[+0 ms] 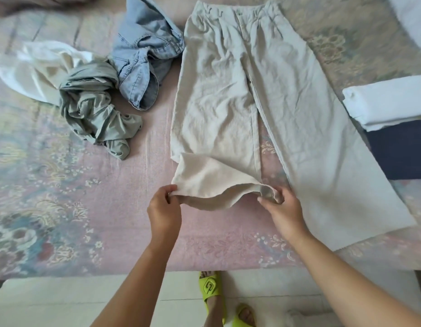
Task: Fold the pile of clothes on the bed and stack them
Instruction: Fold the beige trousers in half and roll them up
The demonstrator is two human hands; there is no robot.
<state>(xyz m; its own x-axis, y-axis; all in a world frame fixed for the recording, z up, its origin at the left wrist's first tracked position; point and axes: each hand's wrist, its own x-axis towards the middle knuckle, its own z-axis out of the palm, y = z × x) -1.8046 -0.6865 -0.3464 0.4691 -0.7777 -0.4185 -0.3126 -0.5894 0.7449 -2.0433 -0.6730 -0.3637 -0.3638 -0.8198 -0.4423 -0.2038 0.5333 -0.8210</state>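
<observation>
Beige trousers (233, 86) lie spread flat on the bed, waistband at the far end, legs toward me. The hem of the left leg is lifted and turned back. My left hand (163, 210) pinches that hem's left corner and my right hand (284, 210) pinches its right corner. The right leg stays flat, stretching to the lower right. To the left sits an unfolded pile: a crumpled grey-green garment (96, 109), blue denim (145, 55) and a white garment (37, 67).
A folded white garment (389, 102) rests on a folded dark navy one (403, 152) at the right edge. The pink floral bedspread (86, 208) covers the bed. Its near edge runs along the bottom, with my feet in green slippers (210, 289) on the floor below.
</observation>
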